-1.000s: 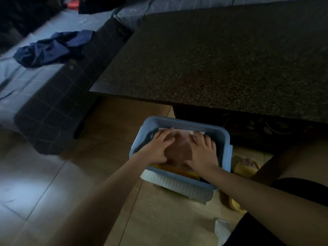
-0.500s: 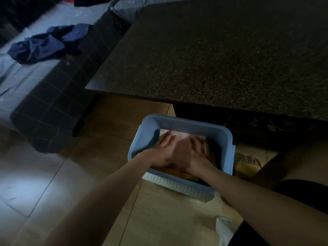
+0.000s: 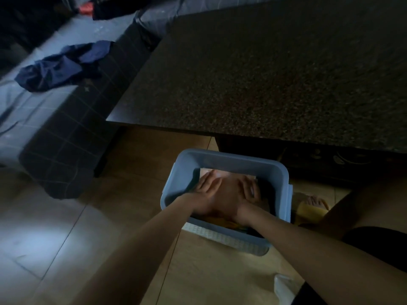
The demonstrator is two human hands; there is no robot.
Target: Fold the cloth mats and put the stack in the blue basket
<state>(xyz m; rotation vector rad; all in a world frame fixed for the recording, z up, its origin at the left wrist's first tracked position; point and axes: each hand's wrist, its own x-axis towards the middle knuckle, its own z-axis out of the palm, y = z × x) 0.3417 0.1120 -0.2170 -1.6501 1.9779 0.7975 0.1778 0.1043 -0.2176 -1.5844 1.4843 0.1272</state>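
Both hands, left hand (image 3: 208, 190) and right hand (image 3: 246, 194), lie flat with fingers extended on the folded mat stack (image 3: 226, 186), pressing it down inside the blue basket (image 3: 233, 160) on the floor, likely to seat it level.

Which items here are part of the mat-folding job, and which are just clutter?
Job: blue basket; stack of folded mats inside it; left hand and right hand, both pressing flat on the stack.

Lying about: dark blue garment on the bed; dark speckled table; yellow slipper.
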